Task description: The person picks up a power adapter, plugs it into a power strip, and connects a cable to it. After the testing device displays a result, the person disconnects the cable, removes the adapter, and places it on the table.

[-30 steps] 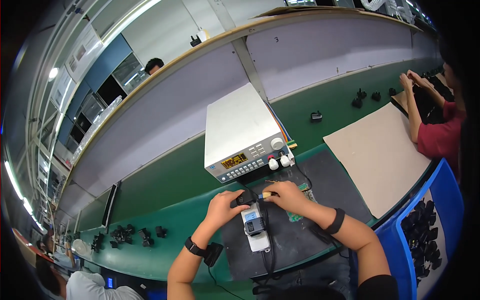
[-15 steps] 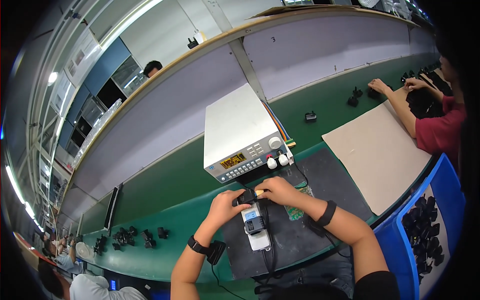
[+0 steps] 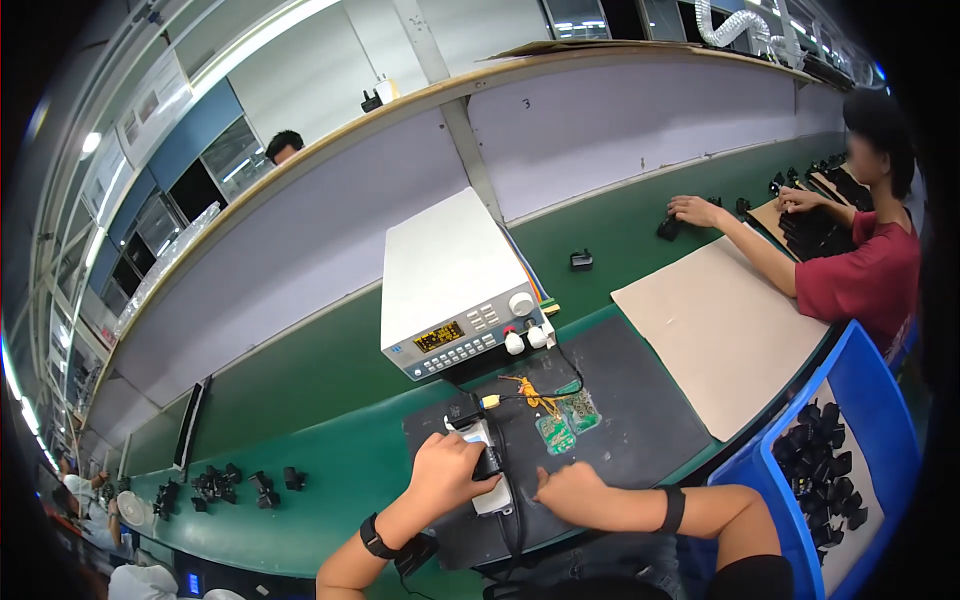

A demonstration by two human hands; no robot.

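A white power strip [image 3: 492,497] lies on the dark mat in front of me. My left hand [image 3: 447,474] is closed around a black plug-in adapter [image 3: 488,463] seated on the strip; the fingers hide part of it. Just beyond it, a second black adapter [image 3: 463,411] sits at the strip's far end, close to a yellow connector [image 3: 489,402] on a black cable. To the right of the strip, my right hand [image 3: 577,496] hovers low over the mat, fingers bent and slightly apart, with nothing visible in it.
Green circuit boards [image 3: 568,420] with orange wires lie on the mat [image 3: 640,400]. Behind stands a white bench instrument [image 3: 450,275]. At right are a cardboard sheet [image 3: 715,325], a blue bin [image 3: 765,480] of black adapters and a co-worker [image 3: 860,255]. More adapters [image 3: 215,482] lie left.
My right hand has left the yellow connector and moved nearer to me. My left hand has shifted from the far adapter to the nearer one on the strip. The whole view has also shifted.
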